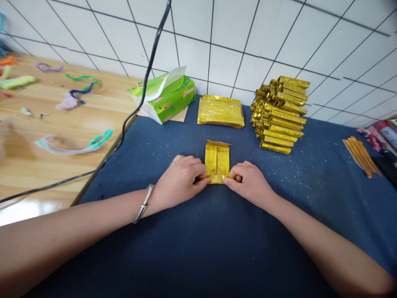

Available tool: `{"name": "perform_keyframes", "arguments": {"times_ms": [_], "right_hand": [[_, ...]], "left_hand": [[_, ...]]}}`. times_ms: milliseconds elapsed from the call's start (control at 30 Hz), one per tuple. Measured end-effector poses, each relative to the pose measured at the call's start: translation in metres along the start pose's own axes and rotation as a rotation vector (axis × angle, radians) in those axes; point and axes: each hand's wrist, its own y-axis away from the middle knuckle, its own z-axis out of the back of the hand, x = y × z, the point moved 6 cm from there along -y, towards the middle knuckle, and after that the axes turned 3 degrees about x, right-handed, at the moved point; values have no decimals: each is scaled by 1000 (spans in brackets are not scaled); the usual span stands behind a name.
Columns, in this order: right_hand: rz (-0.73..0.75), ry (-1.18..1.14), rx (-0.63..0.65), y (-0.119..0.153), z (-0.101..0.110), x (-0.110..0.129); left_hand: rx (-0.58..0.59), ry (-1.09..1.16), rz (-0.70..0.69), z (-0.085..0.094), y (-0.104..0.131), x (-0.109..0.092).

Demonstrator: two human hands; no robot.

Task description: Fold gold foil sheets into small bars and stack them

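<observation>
A gold foil paper (217, 159) lies on the dark blue cloth between my hands, its two sides folded in to a seam down the middle. Its near edge is turned up in a narrow fold. My left hand (182, 178), with a silver bangle at the wrist, pinches the left end of that fold. At the right end, my right hand (248, 182) pinches the same fold between thumb and curled fingers. Beyond the paper lies a flat stack of gold foil papers (221, 111). To its right rises a pile of folded gold foil pieces (279, 116).
A green tissue pack (173, 97) stands at the back left. A black cable (136, 109) hangs across the left side. Colourful fuzzy strips (74, 147) lie on the wooden surface (62, 174). Brownish-gold strips (361, 156) lie far right. White tiles (232, 45) form the wall behind.
</observation>
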Motion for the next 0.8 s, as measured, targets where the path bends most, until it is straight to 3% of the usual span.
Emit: {"name": "perform_keyframes", "arguments": {"times_ms": [467,633,800], "right_hand": [[-60,-84,6,6,1,-5],[-39,-88,4,7,0,-6],[122,85,-64,9,4,3]], "left_hand": [[-5,15,-23,2,-1,3],[3,13,-208,3,1,-7],[19,-29,-366,7,6,-16]]}}
